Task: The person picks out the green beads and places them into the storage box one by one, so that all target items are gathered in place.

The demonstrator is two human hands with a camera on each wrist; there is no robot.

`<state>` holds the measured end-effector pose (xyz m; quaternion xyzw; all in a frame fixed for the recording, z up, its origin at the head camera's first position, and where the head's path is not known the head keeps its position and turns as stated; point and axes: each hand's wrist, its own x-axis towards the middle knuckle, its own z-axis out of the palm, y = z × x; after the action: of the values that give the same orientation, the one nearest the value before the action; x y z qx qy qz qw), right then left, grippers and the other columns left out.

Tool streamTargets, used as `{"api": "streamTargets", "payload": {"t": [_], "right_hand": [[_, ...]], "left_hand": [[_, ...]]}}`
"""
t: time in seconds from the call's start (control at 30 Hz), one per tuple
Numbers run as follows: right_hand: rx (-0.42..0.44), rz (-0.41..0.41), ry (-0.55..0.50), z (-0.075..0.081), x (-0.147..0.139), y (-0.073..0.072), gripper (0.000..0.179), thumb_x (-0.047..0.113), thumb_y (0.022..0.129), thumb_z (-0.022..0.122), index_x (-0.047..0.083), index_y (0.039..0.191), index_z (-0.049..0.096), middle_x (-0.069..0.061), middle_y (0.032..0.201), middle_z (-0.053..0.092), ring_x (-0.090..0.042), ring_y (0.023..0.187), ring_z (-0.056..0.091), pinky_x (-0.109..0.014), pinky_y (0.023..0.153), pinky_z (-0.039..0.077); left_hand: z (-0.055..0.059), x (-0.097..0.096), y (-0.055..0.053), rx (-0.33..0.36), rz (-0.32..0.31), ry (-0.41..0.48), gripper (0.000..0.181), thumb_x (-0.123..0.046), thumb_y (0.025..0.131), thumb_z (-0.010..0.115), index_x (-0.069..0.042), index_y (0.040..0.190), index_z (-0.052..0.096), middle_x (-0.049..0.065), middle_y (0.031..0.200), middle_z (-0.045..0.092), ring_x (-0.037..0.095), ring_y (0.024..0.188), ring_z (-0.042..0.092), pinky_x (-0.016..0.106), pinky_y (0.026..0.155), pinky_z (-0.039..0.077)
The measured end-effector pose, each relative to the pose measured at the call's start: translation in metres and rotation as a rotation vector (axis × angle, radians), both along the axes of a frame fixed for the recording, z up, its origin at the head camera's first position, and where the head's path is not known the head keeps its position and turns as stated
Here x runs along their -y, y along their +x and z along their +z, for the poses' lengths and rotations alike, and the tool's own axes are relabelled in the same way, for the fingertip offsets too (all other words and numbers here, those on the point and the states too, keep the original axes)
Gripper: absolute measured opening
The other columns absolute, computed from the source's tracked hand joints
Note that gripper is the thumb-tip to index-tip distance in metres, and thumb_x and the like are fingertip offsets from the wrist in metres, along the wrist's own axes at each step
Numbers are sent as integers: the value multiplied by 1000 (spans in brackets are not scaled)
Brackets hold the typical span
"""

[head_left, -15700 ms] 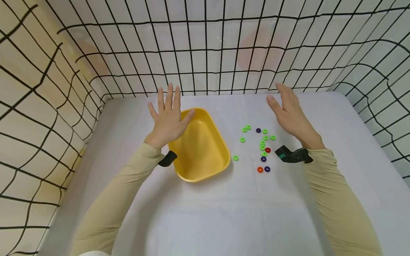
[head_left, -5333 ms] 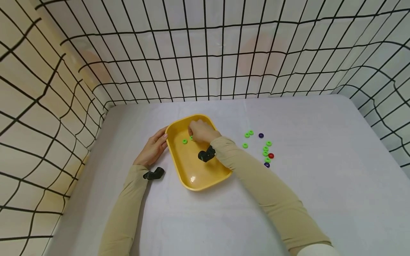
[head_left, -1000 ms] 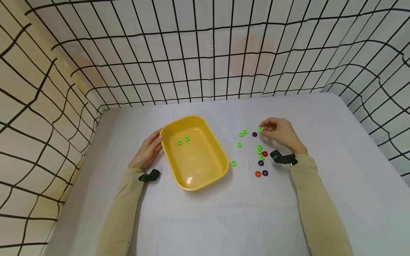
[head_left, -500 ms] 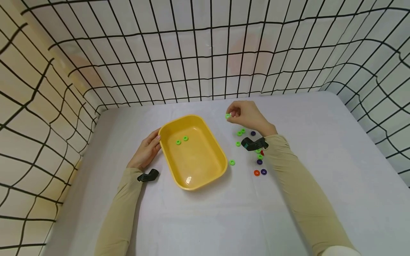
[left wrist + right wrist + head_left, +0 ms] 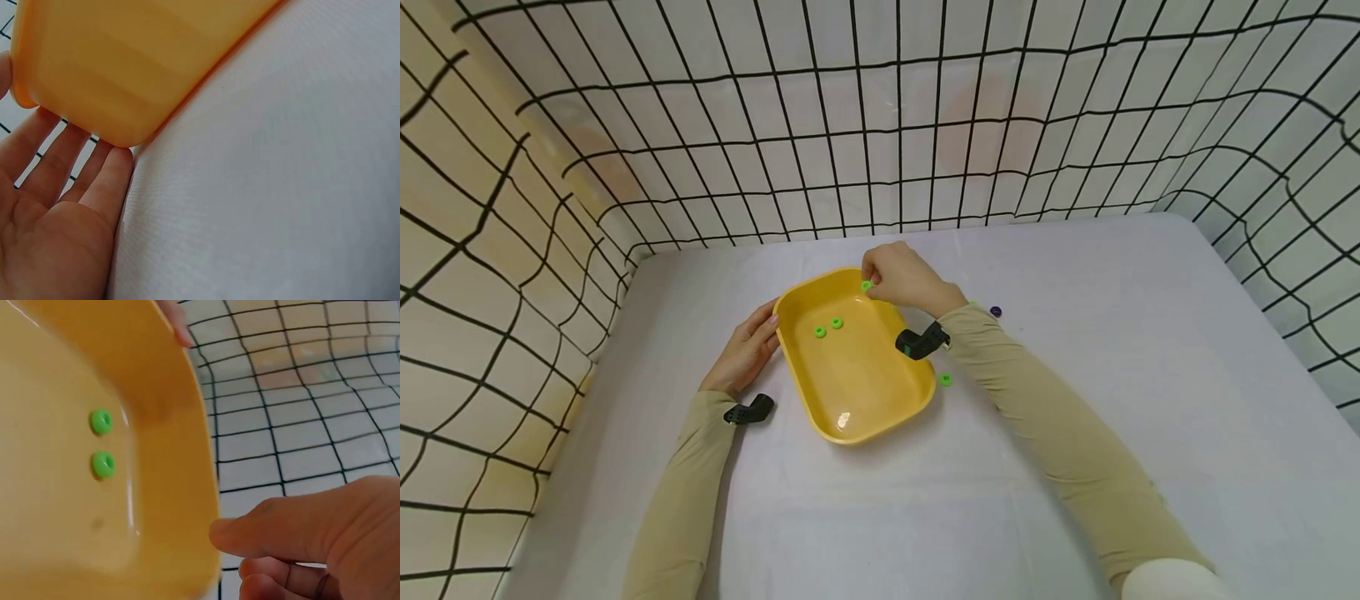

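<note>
A yellow tray (image 5: 850,375) lies on the white-covered table. Two green ring-shaped beads (image 5: 820,332) rest on its floor. At the tray's left side, my left hand (image 5: 745,350) holds the edge, thumb at the rim and fingers against the outer wall, as the left wrist view shows. Over the tray's far right corner, my right hand (image 5: 906,275) pinches another green bead (image 5: 867,285) between thumb and fingers. That bead is hidden in the right wrist view, where the thumb (image 5: 250,536) overlaps the rim.
A loose green bead (image 5: 946,380) lies just right of the tray. A dark purple bead (image 5: 996,312) sits farther right; the right sleeve (image 5: 1060,433) hides most other beads. Black wire grid panels (image 5: 880,133) enclose the back and sides.
My right hand has carried the pinched green bead leftward from the loose beads to above the tray. My left hand and the tray stay put; earlier, two green beads were placed in the tray.
</note>
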<state>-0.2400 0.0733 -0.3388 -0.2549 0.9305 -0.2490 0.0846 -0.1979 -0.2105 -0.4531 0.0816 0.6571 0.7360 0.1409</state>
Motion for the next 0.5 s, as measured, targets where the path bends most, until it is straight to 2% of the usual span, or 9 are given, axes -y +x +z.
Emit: {"api": "streamTargets", "payload": {"t": [0.1,0.23,0.37,0.5], "right_hand": [[23,10,56,-5,15,-1,14,5,89,68,0,101,67,-11,93,65,-21,82,56,-29,74,53],[40,34,119,-13,33,1,2,2,89,63,3,90,62,-8,86,59,-20,75,50,-26,65,45],[45,65,163,-21,46,4,15,1,89,64,7,79,55,-4,74,49,-17,67,43,-24,58,37],[57,67,198,-27,53,6,17,6,91,68,7,80,56,-4,74,50,-17,68,45,-25,60,40]], "left_hand": [[0,1,0,-6,-1,1,57,-25,106,46,-2,155,26,17,157,30,14,130,46,18,106,45],[0,1,0,-2,-2,5,57,-25,106,46,-1,154,26,18,157,30,13,129,47,19,106,45],[1,1,0,11,-1,5,58,-26,106,47,-1,154,27,17,156,31,13,129,48,20,106,45],[2,1,0,12,-3,16,57,-25,106,47,-1,154,27,17,156,31,14,129,47,20,107,45]]}}
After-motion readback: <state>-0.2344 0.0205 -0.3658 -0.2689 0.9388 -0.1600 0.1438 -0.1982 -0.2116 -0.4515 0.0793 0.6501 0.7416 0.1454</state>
